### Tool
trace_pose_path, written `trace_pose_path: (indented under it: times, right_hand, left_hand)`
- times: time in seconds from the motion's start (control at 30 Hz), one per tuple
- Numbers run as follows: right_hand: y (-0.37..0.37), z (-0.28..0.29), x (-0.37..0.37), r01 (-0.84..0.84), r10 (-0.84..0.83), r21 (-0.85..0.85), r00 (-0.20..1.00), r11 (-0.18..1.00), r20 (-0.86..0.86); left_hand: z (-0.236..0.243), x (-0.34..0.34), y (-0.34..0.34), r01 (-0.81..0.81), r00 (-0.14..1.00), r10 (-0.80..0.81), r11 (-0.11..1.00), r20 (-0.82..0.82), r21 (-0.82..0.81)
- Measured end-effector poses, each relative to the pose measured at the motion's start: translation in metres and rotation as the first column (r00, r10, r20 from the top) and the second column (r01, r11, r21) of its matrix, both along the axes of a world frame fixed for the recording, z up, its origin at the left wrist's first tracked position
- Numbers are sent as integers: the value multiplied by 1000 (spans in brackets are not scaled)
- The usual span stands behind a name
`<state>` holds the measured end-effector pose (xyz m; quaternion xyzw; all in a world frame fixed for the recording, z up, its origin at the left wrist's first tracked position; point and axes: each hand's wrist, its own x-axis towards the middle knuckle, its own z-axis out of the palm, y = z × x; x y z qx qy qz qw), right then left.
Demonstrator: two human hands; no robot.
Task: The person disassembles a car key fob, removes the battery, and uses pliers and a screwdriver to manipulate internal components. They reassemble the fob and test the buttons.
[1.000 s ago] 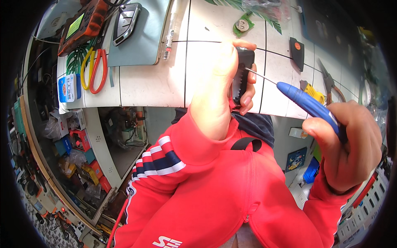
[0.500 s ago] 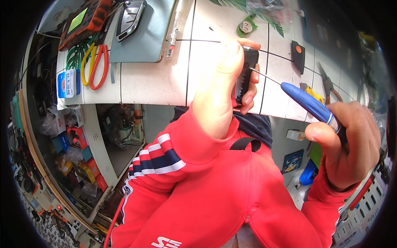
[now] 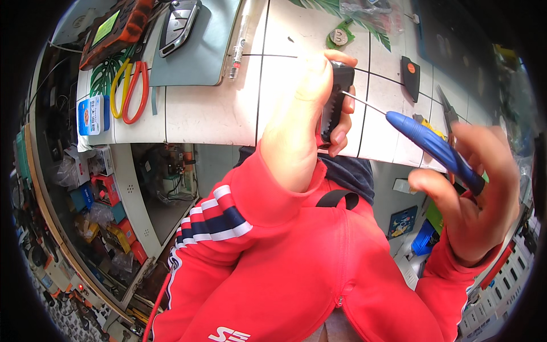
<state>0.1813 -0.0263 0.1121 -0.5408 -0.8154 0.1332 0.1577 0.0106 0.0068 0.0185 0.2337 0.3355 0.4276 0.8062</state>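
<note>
In my left hand (image 3: 310, 85) is a small black key fob case (image 3: 342, 80), held between thumb and curled fingers over the table's near edge. A toothed edge like a key blade (image 3: 327, 119) shows along its side. The thin shaft of a blue screwdriver (image 3: 430, 142) reaches the case, its tip at a spot near the upper part. My right hand (image 3: 478, 194) has its fingers loosened around the handle, thumb and fingers apart, with the handle's rear end resting against the hand. Beyond the case lies a green circuit board with a coin cell (image 3: 340, 36).
On the white tiled table (image 3: 211, 114) are red-and-yellow-handled scissors (image 3: 135, 94), a grey pad (image 3: 194, 65) with a silver-black car key (image 3: 180, 27), a pen (image 3: 239, 51) and an orange-black handheld device (image 3: 111, 34). A black fob cover (image 3: 410, 78) and another tool (image 3: 448, 111) lie to the right.
My right fingers have opened away from the screwdriver's handle, and its rear end has dipped slightly. My left hand and the case have shifted a little leftward.
</note>
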Motion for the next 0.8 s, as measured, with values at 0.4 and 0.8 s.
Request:
trace_pose_path:
  times: [0.4,0.8]
  right_hand:
    - [-4,0,-3,-63,53,96,993,993,103]
    - [-1,-5,3,-282,280,-7,948,959,152]
  left_hand:
    - [2,0,-2,-12,993,23,996,-115,89]
    - [-3,-4,0,48,981,2,966,-194,252]
